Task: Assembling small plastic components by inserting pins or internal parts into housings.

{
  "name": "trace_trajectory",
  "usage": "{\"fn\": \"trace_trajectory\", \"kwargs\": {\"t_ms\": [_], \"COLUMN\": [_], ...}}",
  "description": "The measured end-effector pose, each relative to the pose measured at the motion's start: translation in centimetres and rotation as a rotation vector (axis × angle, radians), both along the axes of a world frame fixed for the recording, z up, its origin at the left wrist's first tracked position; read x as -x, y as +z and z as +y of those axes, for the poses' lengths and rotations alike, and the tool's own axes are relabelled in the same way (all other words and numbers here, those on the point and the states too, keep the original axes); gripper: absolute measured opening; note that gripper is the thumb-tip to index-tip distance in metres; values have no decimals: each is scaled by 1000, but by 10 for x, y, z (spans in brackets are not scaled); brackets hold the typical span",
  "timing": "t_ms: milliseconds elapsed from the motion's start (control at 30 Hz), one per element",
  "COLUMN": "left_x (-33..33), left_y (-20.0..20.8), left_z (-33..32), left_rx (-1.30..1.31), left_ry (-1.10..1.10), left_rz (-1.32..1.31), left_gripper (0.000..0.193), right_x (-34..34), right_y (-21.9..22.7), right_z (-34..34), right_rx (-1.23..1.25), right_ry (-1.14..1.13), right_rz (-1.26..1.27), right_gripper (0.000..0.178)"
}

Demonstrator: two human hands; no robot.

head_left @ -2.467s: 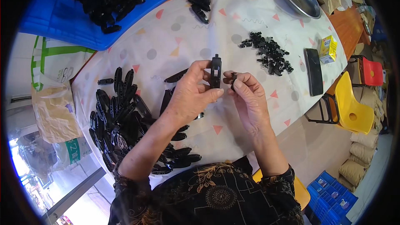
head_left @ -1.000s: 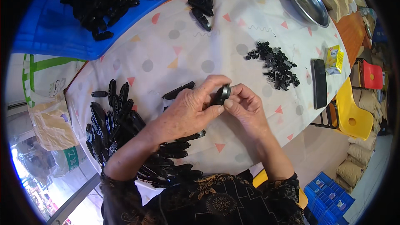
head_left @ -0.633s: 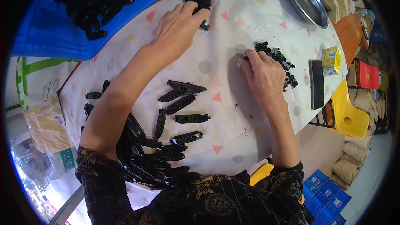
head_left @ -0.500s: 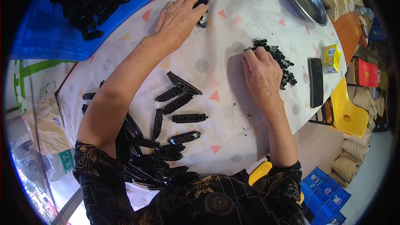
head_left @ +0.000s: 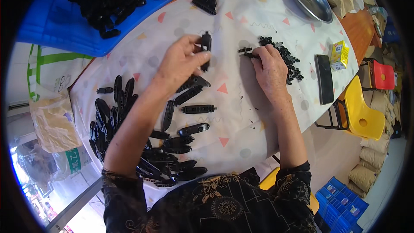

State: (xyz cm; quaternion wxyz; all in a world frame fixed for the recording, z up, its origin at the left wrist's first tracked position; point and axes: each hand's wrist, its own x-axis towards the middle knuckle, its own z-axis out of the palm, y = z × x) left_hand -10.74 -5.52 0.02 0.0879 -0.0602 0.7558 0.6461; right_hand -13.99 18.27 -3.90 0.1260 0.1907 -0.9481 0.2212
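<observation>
My left hand (head_left: 179, 60) is closed on a long black plastic part (head_left: 206, 43), gripped between thumb and fingers and standing nearly lengthwise above the table. My right hand (head_left: 272, 67) has its fingers pinched together on a small black plastic clip (head_left: 250, 55) at the left edge of a heap of small black clips (head_left: 288, 56). A loose clip (head_left: 245, 49) lies just beyond those fingertips. Under and nearer than my left hand, several similar long black parts (head_left: 199, 109) are spread on the cloth.
A crowded pile of long parts (head_left: 170, 159) lies near my left forearm. At the far left, a blue tray (head_left: 47, 30) holds many more, with a few parts (head_left: 205, 4) beside it. A metal bowl (head_left: 311, 0), a black phone (head_left: 324, 79) and a yellow carton (head_left: 339, 55) stand right.
My left hand has come back from the parts near the blue tray, bringing one long part toward the middle. My right hand has shifted slightly left, drawing a clip from the heap.
</observation>
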Motion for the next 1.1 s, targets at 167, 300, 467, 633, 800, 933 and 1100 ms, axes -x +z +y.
{"fn": "trace_trajectory", "kwargs": {"t_ms": [167,300,467,633,800,933,1100], "left_x": [-41,-59,-68,-70,-71,-71,-75], "left_y": [8,13,7,4,2,1,-1], "left_z": [19,32,36,38,40,38,38], "left_rx": [-360,-469,-481,-519,-506,-458,-445], "left_ry": [-4,24,38,60,49,38,62], "left_rz": [-213,-274,-347,-330,-310,-247,-173], "left_gripper": [25,24,22,29,48,63,69], "right_x": [-3,1,6,1,-5,-28,-56], "right_y": [5,5,9,-1,-4,0,15], "right_z": [-1,3,2,-3,-7,-9,-15], "right_rx": [29,29,-2,14,-23,944,1529], "right_ry": [62,102,146,186,189,73,166], "right_rz": [-67,-92,-207,-32,75,-797,-1262], "right_gripper": [17,15,12,11,10,8,8]}}
